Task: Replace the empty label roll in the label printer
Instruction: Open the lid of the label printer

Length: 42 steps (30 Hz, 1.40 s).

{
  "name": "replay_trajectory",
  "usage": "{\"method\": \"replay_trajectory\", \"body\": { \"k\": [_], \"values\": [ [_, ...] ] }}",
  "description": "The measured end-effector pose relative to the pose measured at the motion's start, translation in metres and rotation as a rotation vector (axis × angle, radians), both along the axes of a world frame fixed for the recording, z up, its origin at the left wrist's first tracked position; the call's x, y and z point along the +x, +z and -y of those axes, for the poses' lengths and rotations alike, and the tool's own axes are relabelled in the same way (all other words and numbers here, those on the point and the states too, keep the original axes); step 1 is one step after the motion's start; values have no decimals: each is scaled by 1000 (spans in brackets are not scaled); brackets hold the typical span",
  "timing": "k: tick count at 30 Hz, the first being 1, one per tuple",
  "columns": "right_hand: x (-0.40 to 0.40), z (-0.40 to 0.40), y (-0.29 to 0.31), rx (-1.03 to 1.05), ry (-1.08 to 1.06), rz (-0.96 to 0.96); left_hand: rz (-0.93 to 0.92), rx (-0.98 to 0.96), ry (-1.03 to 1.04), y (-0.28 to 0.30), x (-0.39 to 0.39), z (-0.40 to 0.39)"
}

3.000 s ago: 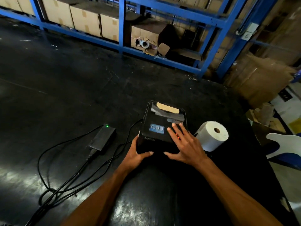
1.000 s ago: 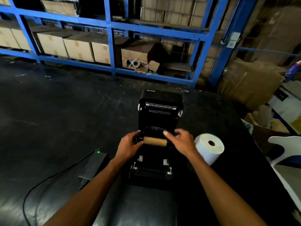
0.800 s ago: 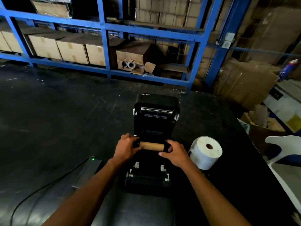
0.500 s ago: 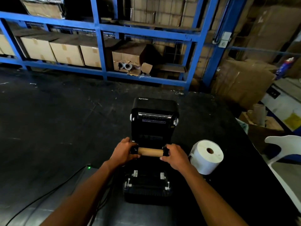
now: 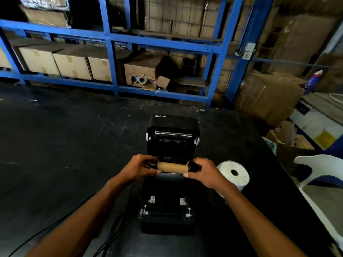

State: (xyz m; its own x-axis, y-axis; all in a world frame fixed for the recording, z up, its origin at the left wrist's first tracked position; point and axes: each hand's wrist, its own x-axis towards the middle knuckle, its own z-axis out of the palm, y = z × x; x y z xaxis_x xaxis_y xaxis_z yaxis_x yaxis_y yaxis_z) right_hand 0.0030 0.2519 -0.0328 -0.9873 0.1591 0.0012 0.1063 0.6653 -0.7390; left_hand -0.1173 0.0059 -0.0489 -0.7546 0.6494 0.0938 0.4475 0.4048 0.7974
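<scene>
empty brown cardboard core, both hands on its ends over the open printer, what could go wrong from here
1. The empty brown cardboard core is held only by its black end holders, left hand and right hand; one could slip off and drop into the open black label printer.
2. The full white label roll lies on its side near the black table's right edge; the right forearm might nudge it off.
3. Black cables trail under the left forearm and could snag.
</scene>
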Motion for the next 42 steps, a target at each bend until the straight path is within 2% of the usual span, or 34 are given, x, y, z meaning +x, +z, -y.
{"method": "replay_trajectory", "body": {
  "k": [5,11,15,21,23,27,30,37,42],
  "values": [
    [34,-1,30,-453,-71,-49,220,234,-65,31,29,-4],
    [77,2,39,-645,-182,-128,254,351,-38,40,74,-31],
    [112,-8,31,-655,-274,-129,297,336,-83,36,97,-52],
    [166,-35,23,-653,-352,-104,230,241,-153,23,128,-92],
    [181,-48,26,-647,-332,-106,229,244,-127,18,141,-110],
    [199,-69,29,-619,-387,-143,180,357,53,15,156,-137],
    [211,-89,24,-608,-401,-134,129,378,42,14,171,-154],
    [235,-121,10,-591,-417,-66,30,268,175,1,190,-178],
    [266,-150,-4,-645,-509,4,23,64,247,-34,211,-193]
  ]
}}
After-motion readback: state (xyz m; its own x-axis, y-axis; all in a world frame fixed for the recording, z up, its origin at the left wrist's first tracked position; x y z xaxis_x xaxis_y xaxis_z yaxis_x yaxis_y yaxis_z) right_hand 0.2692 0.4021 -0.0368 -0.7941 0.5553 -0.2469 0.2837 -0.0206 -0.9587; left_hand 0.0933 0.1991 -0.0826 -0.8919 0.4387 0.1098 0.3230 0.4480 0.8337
